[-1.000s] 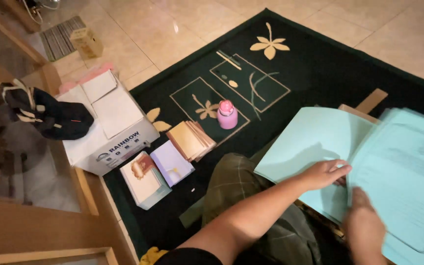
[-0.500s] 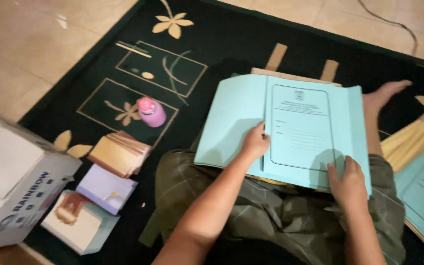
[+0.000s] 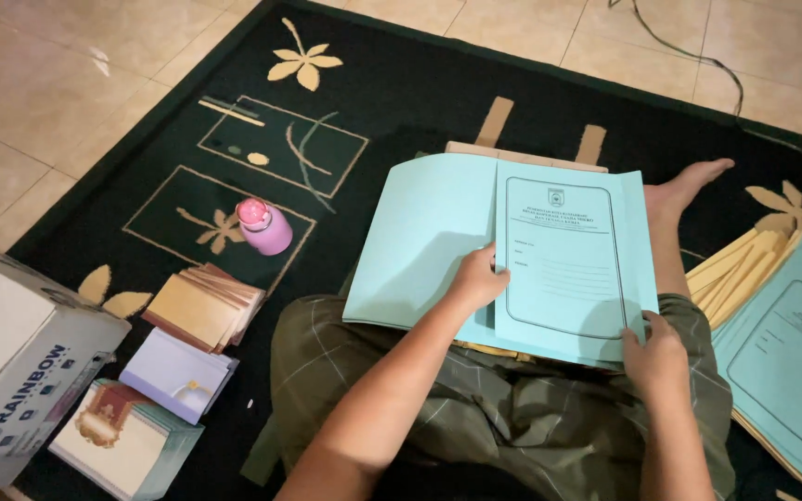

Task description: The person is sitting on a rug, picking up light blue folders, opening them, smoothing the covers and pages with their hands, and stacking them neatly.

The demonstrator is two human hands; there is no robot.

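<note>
Both hands' fingers (image 3: 492, 269) vanish beneath the light-blue folder (image 3: 568, 255).

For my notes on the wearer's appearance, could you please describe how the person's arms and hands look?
Both forearms are bare, with no sleeves in view. The left hand and right hand wear no gloves, and no rings, watch or bracelets are visible. Plaid olive-green shorts cover the lap.

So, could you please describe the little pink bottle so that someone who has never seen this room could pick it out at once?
Start from the dark rug with pale flower patterns on the tiled floor. Left of the light blue folder held on the person's lap, just above a stack of tan envelopes, stands the pink bottle. It is the only rounded, upright thing there; everything near it is flat paper.
</note>
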